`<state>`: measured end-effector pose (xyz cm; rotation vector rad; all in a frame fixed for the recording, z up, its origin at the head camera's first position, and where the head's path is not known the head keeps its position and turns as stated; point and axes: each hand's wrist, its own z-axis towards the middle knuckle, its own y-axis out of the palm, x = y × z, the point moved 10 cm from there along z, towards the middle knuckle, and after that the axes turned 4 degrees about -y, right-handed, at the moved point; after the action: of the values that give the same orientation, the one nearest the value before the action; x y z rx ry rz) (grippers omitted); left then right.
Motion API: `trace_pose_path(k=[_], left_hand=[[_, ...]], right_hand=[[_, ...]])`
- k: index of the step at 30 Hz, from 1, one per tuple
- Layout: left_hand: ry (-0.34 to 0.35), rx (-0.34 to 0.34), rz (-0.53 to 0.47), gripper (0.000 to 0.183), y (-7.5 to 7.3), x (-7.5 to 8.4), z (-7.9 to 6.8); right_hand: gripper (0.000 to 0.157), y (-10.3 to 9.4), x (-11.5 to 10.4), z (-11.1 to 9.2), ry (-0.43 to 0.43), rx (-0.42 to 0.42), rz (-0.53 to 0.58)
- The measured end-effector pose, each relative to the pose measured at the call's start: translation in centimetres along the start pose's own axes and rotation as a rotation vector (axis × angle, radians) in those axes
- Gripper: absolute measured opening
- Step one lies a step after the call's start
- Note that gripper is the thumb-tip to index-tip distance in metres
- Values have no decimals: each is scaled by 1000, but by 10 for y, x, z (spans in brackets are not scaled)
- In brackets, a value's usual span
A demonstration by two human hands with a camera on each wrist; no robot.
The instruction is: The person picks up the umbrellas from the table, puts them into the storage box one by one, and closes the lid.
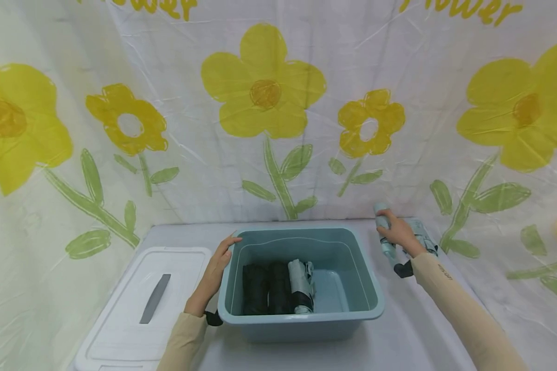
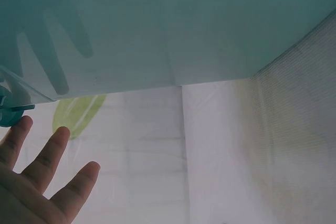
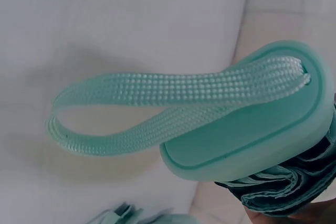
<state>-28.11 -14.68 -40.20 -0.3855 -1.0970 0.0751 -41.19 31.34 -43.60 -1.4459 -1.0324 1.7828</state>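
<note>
My right hand (image 1: 399, 234) grips a folded pale teal umbrella (image 1: 382, 221) on the table at the back right. Its flat teal handle (image 3: 247, 124) and looped wrist strap (image 3: 142, 88) fill much of the right wrist view. Another pale teal umbrella (image 1: 420, 232) lies beside that hand, partly hidden. My left hand (image 1: 215, 268) rests against the left side of a blue-green storage bin (image 1: 301, 318), its fingers (image 2: 47, 158) spread and fairly straight. Inside the bin, two black folded bundles (image 1: 255, 288) lie beside a pale grey-teal folded umbrella (image 1: 299, 281), toward the left.
A white lid (image 1: 120, 309) with a grey handle (image 1: 155, 299) lies on the table left of the bin. The table has a white cover (image 1: 394, 319). A curtain with yellow flowers (image 1: 264, 80) hangs close behind the table's back edge.
</note>
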Motion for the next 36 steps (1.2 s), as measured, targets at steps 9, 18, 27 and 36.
trace_pose_path(k=[9,18,27,36], left_hand=[[3,1,1,39,0,1,-1],[-3,8,0,39,0,1,-1],[-14,8,-2,39,0,0,-2],[-12,-1,31,39,-1,1,0]], right_hand=[[48,-4,-11,-2,-21,-21,27],[49,-9,-24,-5,-54,-9,20],[48,-13,-39,-9,-86,-22,26],[50,-15,-53,-11,-85,-57,37]])
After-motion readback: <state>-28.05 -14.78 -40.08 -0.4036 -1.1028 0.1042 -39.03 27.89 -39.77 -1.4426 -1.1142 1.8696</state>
